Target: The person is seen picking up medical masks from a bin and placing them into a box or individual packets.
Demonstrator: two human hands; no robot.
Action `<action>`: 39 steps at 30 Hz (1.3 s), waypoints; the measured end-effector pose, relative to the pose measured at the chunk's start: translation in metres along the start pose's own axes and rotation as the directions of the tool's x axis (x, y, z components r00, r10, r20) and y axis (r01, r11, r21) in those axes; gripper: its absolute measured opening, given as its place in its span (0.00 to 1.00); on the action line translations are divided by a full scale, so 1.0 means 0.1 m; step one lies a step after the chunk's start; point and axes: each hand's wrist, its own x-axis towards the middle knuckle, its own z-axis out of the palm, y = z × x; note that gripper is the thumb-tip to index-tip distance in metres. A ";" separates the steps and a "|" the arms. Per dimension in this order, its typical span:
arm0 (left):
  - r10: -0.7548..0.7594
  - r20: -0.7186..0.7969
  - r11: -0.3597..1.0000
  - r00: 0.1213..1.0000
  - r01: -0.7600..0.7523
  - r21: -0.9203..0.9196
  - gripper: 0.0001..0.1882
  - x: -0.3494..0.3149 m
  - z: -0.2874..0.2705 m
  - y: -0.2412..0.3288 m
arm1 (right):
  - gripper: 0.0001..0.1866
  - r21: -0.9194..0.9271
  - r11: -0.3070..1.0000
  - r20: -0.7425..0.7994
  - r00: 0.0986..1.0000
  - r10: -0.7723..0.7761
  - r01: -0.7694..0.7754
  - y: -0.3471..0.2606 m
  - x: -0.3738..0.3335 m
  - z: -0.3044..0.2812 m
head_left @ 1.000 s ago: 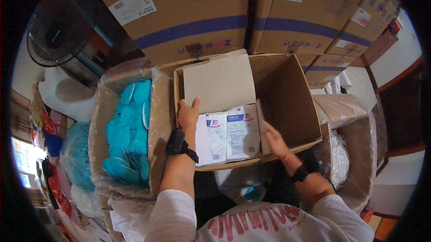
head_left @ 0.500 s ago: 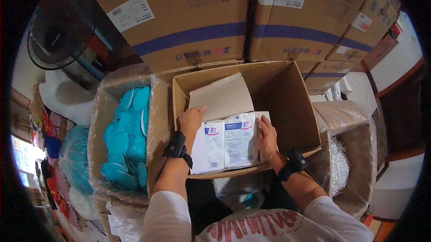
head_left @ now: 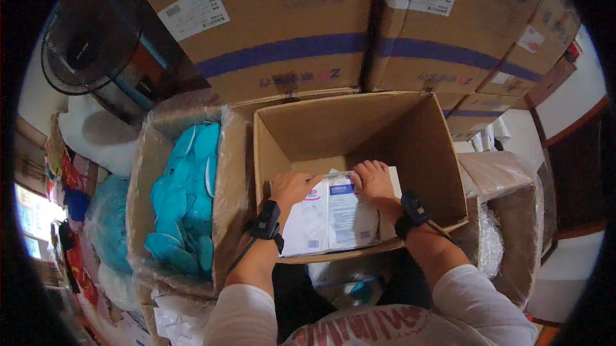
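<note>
brown cardboard carton (head_left: 362,124) seen from above, twelve o'clock pointing away from the person. compared with half a second earlier, the tan card that sloped up behind the packs no longer shows its broad face; a thin pale edge (head_left: 335,174) runs between the hands, and whether it belongs to that card cannot be told. the carton's far wall and a strip of its floor are thereby bared. the right hand (head_left: 375,181) has shifted from the packs' three o'clock side to their far edge; as judged, the handling now centres on that edge, shared by both hands.

the left pack (head_left: 300,223) and right pack (head_left: 350,216) stand side by side in the near part of the carton, toward six and seven o'clock. they lie on the near side of the grip: the left hand (head_left: 292,189) is at their eleven o'clock corner, the right at one o'clock. fingers of both hands bend over the far edge; their undersides are hidden, so pinching or mere resting cannot be told. surroundings: teal pieces (head_left: 183,198) at nine o'clock, a white bundle (head_left: 491,240) at four, a stack (head_left: 282,18) at twelve.
</note>
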 end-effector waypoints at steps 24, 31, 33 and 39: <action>-0.176 -0.342 0.979 0.923 0.129 -0.154 0.35 -1.48 0.42 0.05 | 0.24 0.732 0.426 0.418 0.844 0.335 -0.531 -0.36 -1.11 -0.30; -0.367 -0.293 0.828 0.883 0.168 -0.534 0.30 -1.77 -0.01 -0.28 | 0.30 0.273 0.706 0.290 0.755 0.588 -0.654 -0.32 -0.84 0.05; -0.304 -0.451 0.843 0.839 0.016 -0.537 0.30 -1.81 0.14 -0.45 | 0.31 0.201 0.714 0.179 0.742 0.646 -0.671 -0.58 -0.78 -0.07; -0.390 -0.265 0.396 0.882 -0.099 -0.913 0.25 -1.75 0.52 -0.86 | 0.30 0.060 0.688 0.395 0.650 0.649 -0.723 -0.61 -0.63 -0.23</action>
